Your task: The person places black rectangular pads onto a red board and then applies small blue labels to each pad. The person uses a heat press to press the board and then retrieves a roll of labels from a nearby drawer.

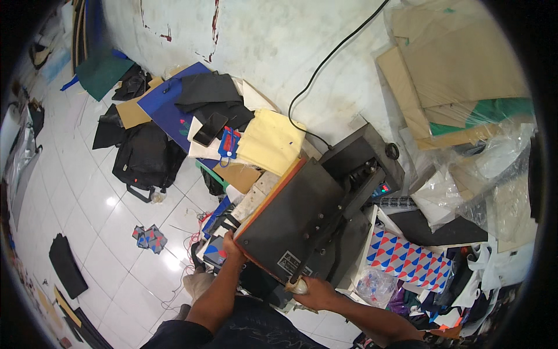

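Note:
A heat press (290, 215) with a dark, flat upper plate stands in front of me, turned at an angle. My right hand (314, 294) is wrapped round the end of its lever, on a pale, worn handle grip (299, 285). At the plate's left edge, my left hand (233, 247) touches or nearly touches the press; its fingers are partly hidden there. Close beside that hand lies a grey piece with red and blue shapes (215, 251). What lies beneath the plate cannot be seen.
Yellow cloth (270, 139), a phone (211, 129) and a red-blue pouch (229, 143) lie behind the press. Patterned red-blue sheeting (410, 259) is on the right, near plastic-wrapped boards (459, 75). Small patterned pieces (150, 238) and a black bag (148, 157) rest on the tiled floor.

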A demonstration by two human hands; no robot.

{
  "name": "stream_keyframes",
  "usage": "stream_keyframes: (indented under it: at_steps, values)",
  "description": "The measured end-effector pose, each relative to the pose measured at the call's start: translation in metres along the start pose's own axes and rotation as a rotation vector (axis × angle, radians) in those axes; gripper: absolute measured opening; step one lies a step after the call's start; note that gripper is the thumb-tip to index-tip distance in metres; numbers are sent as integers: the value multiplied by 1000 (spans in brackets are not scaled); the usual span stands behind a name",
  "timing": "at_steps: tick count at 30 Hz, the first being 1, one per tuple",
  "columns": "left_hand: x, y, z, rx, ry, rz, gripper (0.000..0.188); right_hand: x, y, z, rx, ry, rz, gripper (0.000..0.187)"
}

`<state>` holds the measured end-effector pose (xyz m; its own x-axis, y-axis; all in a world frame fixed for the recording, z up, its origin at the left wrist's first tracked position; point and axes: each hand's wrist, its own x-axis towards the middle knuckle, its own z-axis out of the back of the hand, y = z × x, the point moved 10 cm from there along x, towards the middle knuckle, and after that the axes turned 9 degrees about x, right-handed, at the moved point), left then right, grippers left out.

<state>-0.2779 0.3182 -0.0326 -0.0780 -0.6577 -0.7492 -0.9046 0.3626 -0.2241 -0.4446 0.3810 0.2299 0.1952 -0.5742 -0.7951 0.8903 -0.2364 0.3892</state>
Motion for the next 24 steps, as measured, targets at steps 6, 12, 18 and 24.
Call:
stream_keyframes:
  at_steps: [6, 12, 18, 24]
  values:
    - [17, -3, 14, 37, -19, -28, 61, -12, 4, 16, -1, -47, -36, 54]
    - [20, -1, 26, 25, -112, -83, 55, -48, 20, 37, 25, -174, 52, 57]
    - [-4, -23, 30, 259, -117, -84, 42, -42, 28, 34, 153, -243, 141, 48]
    - [-42, -54, 22, 739, -75, -237, 33, -70, 38, 48, 189, -355, 174, 38]
